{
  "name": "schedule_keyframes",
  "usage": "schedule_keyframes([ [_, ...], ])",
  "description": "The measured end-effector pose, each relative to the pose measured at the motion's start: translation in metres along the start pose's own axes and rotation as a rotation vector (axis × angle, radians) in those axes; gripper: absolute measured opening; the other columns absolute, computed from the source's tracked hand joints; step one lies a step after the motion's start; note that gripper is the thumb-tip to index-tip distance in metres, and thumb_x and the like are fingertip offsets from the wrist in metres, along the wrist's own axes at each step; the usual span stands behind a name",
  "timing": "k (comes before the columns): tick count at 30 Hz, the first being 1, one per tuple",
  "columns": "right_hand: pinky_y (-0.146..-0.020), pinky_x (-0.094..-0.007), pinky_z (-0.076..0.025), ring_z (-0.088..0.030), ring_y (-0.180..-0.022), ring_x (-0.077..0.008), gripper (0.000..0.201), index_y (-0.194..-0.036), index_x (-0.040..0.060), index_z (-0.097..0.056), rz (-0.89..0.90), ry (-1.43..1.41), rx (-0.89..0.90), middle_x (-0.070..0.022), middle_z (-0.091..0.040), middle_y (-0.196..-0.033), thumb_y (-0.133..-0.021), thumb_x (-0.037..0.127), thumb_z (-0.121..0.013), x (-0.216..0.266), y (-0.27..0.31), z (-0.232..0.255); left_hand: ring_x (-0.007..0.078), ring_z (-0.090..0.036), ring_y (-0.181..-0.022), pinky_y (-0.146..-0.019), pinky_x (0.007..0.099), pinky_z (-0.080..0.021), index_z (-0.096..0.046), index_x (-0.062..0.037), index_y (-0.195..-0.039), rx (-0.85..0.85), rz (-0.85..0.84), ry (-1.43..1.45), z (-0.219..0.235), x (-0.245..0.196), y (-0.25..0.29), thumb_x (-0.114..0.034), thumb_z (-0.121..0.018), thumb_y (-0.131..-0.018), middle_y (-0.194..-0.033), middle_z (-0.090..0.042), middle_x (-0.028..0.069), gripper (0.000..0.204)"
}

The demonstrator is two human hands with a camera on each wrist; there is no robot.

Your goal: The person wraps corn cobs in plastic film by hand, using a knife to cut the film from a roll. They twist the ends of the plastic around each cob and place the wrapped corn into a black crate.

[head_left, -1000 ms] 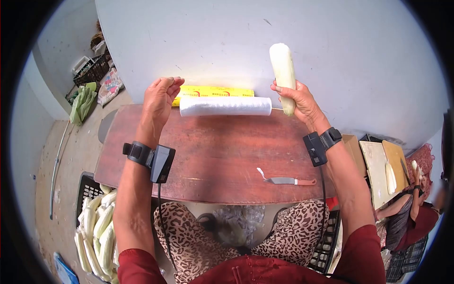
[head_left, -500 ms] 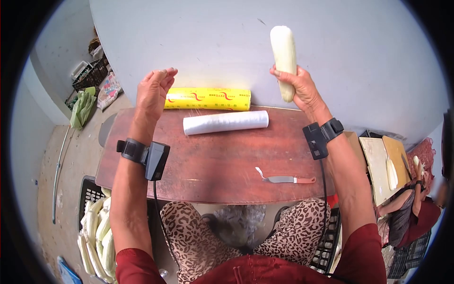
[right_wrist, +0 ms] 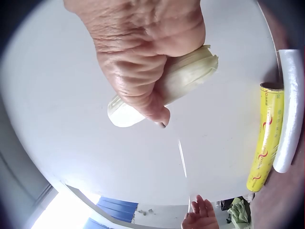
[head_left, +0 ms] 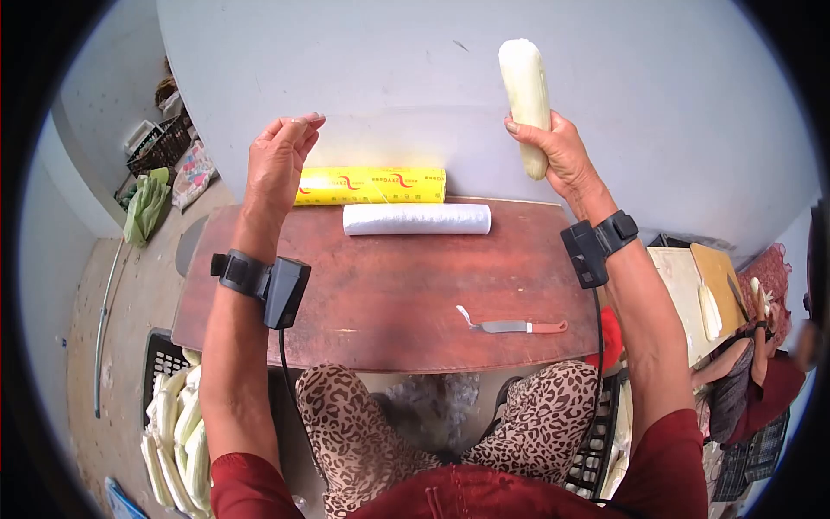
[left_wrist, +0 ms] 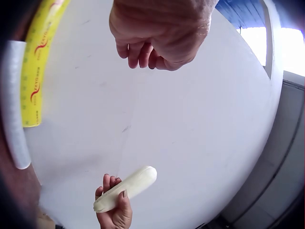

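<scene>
My right hand (head_left: 566, 156) grips a pale, husk-covered ear of corn (head_left: 524, 78) near its lower end, holding it upright above the table's far edge. In the right wrist view, leafy husk ends show at one tip. Opposite it, my left hand (head_left: 278, 160) is raised with fingertips pinched together at a thin sheet of clear cling film (right_wrist: 182, 157). The film shows only as faint shiny streaks between the hands. Below them a roll of cling film (head_left: 417, 220) lies on the table, in front of a yellow printed roll (head_left: 380, 183) by the wall.
A knife with a reddish handle (head_left: 546, 327) lies near the front of the reddish wooden table (head_left: 346, 294). Beside my left arm stands a black crate (head_left: 156, 353) of husked corn ears (head_left: 173, 424). Another person (head_left: 761, 398) works at boards (head_left: 679, 277) on the right.
Both hands have risen slightly, the corn going up with the right hand. The cling film roll has shifted on the table, swinging out from the yellow roll and back close to it.
</scene>
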State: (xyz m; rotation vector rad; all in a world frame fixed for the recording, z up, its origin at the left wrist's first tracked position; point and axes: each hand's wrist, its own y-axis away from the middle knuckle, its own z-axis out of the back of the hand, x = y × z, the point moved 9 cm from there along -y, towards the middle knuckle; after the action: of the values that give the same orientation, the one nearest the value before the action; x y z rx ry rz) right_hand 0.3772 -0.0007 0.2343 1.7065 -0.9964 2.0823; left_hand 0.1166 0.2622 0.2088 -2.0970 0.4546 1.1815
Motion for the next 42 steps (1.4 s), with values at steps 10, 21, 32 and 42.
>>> schedule_keyframes([
  [10, -0.087, -0.0281, -0.047, -0.058, -0.098, -0.0109, 0.055, -0.12, 0.0001, -0.057, -0.169, 0.194, 0.153, -0.0055, -0.064, -0.11, -0.073, 0.018, -0.078, -0.002, 0.131, 0.008, 0.0197, -0.061, -0.109, -0.102, 0.0362, -0.042, -0.06, -0.0053, -0.088, 0.112, 0.149, -0.167, -0.026, -0.033, 0.113, -0.019, -0.054, -0.097, -0.109, -0.067, 0.011, 0.017],
  [21, -0.083, -0.0263, -0.047, -0.056, -0.094, -0.009, 0.059, -0.122, 0.0008, -0.056, -0.382, 0.268, 0.343, -0.0019, -0.062, -0.105, -0.071, 0.016, -0.082, -0.063, 0.237, 0.005, 0.0142, -0.063, -0.088, -0.083, 0.0295, -0.048, -0.061, -0.0067, -0.081, 0.172, 0.418, -0.369, -0.005, 0.003, 0.243, -0.014, -0.06, -0.094, -0.091, -0.069, 0.0071, 0.015],
  [32, -0.087, -0.0277, -0.046, -0.057, -0.098, -0.0129, 0.062, -0.121, -0.0004, -0.057, -0.493, 0.423, 0.57, -0.0049, -0.063, -0.106, -0.068, 0.02, -0.084, -0.11, 0.282, 0.003, 0.0127, -0.065, -0.077, -0.071, 0.0248, -0.05, -0.063, -0.0044, -0.08, 0.113, 0.776, -0.449, 0.024, 0.079, 0.324, -0.012, -0.06, -0.092, -0.083, -0.069, 0.0064, 0.015],
  [42, -0.088, -0.0321, -0.046, -0.058, -0.102, -0.0214, 0.062, -0.118, -0.0001, -0.059, -0.424, 0.527, 0.763, -0.0106, -0.061, -0.106, -0.064, 0.02, -0.083, -0.149, 0.312, -0.021, 0.0149, -0.067, -0.073, -0.065, 0.0261, -0.051, -0.061, -0.0058, -0.078, 0.039, 1.011, -0.549, 0.06, 0.123, 0.372, -0.013, -0.061, -0.088, -0.08, -0.068, 0.006, 0.012],
])
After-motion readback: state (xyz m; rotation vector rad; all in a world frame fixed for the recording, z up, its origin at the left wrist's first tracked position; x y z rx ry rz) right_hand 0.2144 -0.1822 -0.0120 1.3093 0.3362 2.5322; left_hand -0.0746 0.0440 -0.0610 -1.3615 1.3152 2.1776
